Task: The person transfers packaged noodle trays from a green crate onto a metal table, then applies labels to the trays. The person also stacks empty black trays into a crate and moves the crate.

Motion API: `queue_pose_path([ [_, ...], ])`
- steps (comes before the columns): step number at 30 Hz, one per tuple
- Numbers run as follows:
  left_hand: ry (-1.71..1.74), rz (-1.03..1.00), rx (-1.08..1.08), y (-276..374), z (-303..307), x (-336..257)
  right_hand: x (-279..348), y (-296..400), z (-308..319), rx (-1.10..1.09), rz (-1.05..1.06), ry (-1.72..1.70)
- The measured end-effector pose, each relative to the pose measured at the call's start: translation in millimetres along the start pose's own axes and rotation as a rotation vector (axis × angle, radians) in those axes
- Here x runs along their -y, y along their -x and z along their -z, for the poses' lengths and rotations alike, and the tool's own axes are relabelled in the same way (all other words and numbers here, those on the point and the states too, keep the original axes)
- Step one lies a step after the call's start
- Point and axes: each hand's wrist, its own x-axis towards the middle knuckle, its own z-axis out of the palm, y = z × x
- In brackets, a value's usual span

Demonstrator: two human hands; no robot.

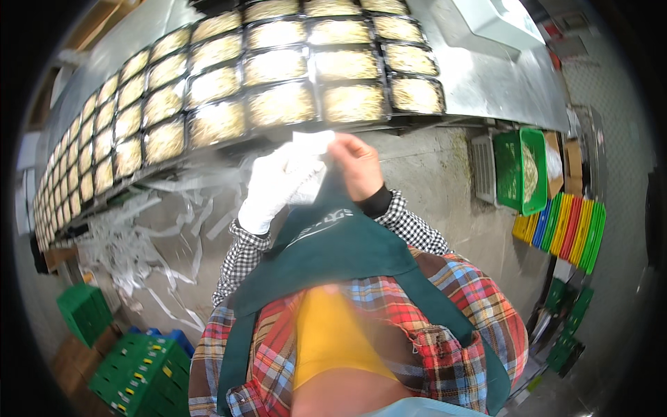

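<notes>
My left hand point(268, 182) wears a white glove and is raised before my chest. Between my hands is a white cloth piece point(307, 190), apparently a second glove, blurred and bunched up. My bare right hand point(359, 164) pinches its upper edge between thumb and fingers. White on white hides the left fingers in part, but they appear closed around the cloth. Just beyond my hands, rows of black plastic trays point(284, 103) filled with pale bean sprouts cover much of a metal table point(490, 88).
Loose translucent plastic strips point(140, 245) litter the floor at left. Green crates point(140, 370) are stacked at lower left. On the right are a green basket point(508, 172) of sprouts and a row of coloured crates point(563, 227). A white bin point(495, 23) stands on the table's far right.
</notes>
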Motion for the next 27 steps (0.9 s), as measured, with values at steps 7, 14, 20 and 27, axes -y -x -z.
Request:
queue_pose_path([
  [7, -0.412, -0.390, 0.330, -125, -58, 33, 8, -144, 285, -0.656, 0.334, 0.935],
  [14, -0.465, -0.524, 0.380, -194, -176, -48, -29, -234, 314, -0.637, 0.370, 1.172],
  [20, -0.257, -0.079, 0.396, -236, -176, -22, -48, -255, 317, -0.706, 0.342, 1.249],
  [27, -0.340, 0.035, -0.047, -261, -184, 10, -17, -241, 315, -0.685, 0.393, 0.992],
])
